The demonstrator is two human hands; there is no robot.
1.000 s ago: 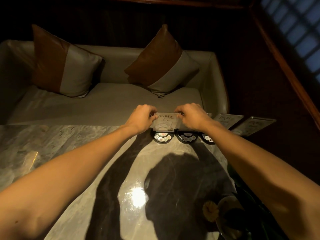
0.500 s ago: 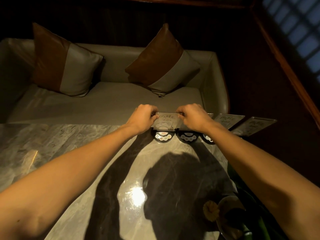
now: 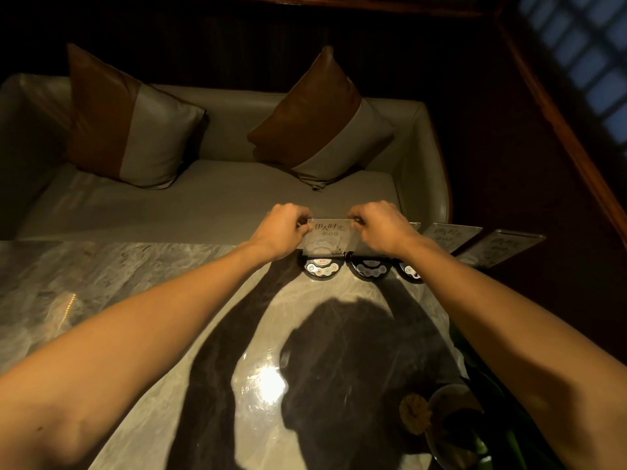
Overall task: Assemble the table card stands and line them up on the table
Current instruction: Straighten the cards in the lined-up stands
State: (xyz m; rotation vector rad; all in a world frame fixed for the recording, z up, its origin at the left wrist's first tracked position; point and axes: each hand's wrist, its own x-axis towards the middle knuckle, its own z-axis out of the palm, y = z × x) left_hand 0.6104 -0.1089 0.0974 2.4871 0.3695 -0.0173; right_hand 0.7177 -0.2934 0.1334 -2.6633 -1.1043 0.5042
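Both hands, left hand [image 3: 283,228] and right hand [image 3: 380,225], pinch the clear acrylic card [image 3: 327,237] by its ends, long axis left-right, directly above the black round base [image 3: 322,266] (far worktop [image 3: 118,283] edge).

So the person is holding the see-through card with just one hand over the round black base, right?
Not quite. The head view shows both hands on it: the left hand grips the left end of the clear card and the right hand grips the right end. The rest is right: the card is over the leftmost round black base.
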